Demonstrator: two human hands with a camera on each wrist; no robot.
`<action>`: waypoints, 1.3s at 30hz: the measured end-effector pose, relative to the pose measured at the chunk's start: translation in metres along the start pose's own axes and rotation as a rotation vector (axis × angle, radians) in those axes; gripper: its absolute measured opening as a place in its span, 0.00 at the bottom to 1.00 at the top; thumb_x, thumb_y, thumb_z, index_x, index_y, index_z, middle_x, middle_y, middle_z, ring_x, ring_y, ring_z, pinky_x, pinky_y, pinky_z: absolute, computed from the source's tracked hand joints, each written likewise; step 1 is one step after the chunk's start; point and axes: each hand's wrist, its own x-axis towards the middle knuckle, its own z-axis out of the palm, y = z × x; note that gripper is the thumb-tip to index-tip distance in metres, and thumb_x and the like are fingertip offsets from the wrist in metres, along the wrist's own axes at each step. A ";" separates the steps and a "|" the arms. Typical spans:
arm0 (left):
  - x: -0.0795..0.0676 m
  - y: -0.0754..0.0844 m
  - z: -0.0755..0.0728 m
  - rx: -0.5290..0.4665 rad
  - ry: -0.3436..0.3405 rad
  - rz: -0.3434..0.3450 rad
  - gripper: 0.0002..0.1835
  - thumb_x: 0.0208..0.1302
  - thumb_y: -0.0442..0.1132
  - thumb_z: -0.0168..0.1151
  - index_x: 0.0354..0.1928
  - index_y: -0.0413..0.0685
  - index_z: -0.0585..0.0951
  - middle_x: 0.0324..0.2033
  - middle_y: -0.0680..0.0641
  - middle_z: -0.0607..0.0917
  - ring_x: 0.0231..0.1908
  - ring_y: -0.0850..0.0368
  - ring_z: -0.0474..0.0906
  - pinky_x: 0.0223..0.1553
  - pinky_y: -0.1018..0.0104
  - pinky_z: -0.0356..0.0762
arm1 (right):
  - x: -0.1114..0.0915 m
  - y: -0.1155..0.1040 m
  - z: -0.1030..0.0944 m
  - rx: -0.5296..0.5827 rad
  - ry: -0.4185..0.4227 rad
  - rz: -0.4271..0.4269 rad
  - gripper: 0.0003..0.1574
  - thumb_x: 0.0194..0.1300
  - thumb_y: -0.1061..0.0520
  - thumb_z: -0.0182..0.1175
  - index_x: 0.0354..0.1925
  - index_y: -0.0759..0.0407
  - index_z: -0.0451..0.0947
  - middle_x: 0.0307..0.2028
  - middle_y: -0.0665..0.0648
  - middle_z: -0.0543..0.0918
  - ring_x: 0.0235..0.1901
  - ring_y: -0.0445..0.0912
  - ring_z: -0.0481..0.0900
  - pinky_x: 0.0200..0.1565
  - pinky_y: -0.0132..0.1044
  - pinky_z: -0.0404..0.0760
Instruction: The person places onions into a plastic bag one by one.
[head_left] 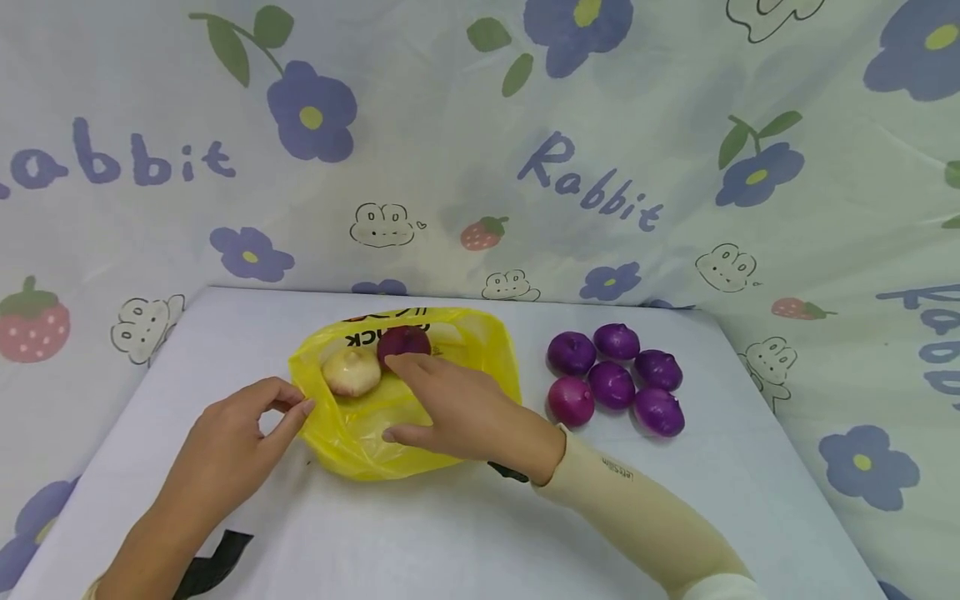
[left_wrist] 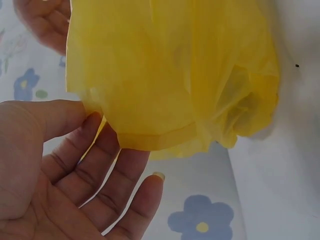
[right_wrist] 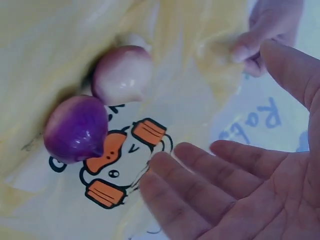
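A yellow plastic bag (head_left: 495, 354) lies on the table with its mouth spread. Thumb and fingertips of my left hand (head_left: 232, 437) pinch its left edge; the left wrist view shows the thin plastic of the bag (left_wrist: 150, 80) between them. Inside lie a pale onion (head_left: 351, 372) and a dark purple onion (head_left: 405, 343), side by side. My right hand (head_left: 465, 412) reaches over the mouth and partly covers the purple onion in the head view. In the right wrist view its fingers (right_wrist: 185, 200) are extended and the palm holds nothing, with the purple onion (right_wrist: 75, 129) apart from them.
Several purple onions (head_left: 611, 384) sit in a cluster on the white table (head_left: 420, 542), right of the bag. A printed cloth (head_left: 435, 150) with flowers and rabbits hangs behind. Black strips (head_left: 217, 568) show beside the left forearm and under the right wrist.
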 end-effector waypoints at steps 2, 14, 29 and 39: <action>0.000 0.000 0.000 0.000 -0.002 0.002 0.09 0.73 0.45 0.68 0.46 0.48 0.84 0.44 0.45 0.88 0.41 0.45 0.81 0.40 0.45 0.83 | -0.008 0.002 -0.002 0.026 0.023 -0.027 0.54 0.70 0.29 0.63 0.81 0.50 0.58 0.75 0.51 0.69 0.71 0.46 0.71 0.64 0.45 0.76; 0.003 0.001 -0.002 -0.002 0.017 0.030 0.09 0.73 0.44 0.69 0.46 0.47 0.84 0.43 0.45 0.88 0.41 0.46 0.81 0.40 0.47 0.81 | -0.061 0.040 -0.004 0.163 0.270 -0.125 0.46 0.71 0.36 0.66 0.78 0.51 0.65 0.72 0.50 0.73 0.71 0.45 0.71 0.68 0.44 0.71; -0.001 -0.001 0.000 0.012 0.016 0.013 0.10 0.73 0.45 0.69 0.47 0.47 0.84 0.43 0.45 0.89 0.38 0.48 0.80 0.35 0.52 0.79 | -0.109 0.078 0.014 0.231 0.557 -0.166 0.38 0.67 0.54 0.74 0.70 0.58 0.73 0.69 0.53 0.77 0.66 0.50 0.76 0.61 0.44 0.79; -0.002 -0.002 0.001 0.024 0.031 0.030 0.10 0.73 0.45 0.68 0.46 0.47 0.84 0.43 0.45 0.89 0.35 0.50 0.80 0.33 0.53 0.78 | -0.125 0.101 0.020 0.115 0.629 -0.039 0.36 0.64 0.54 0.75 0.68 0.58 0.76 0.66 0.54 0.80 0.65 0.51 0.77 0.64 0.46 0.76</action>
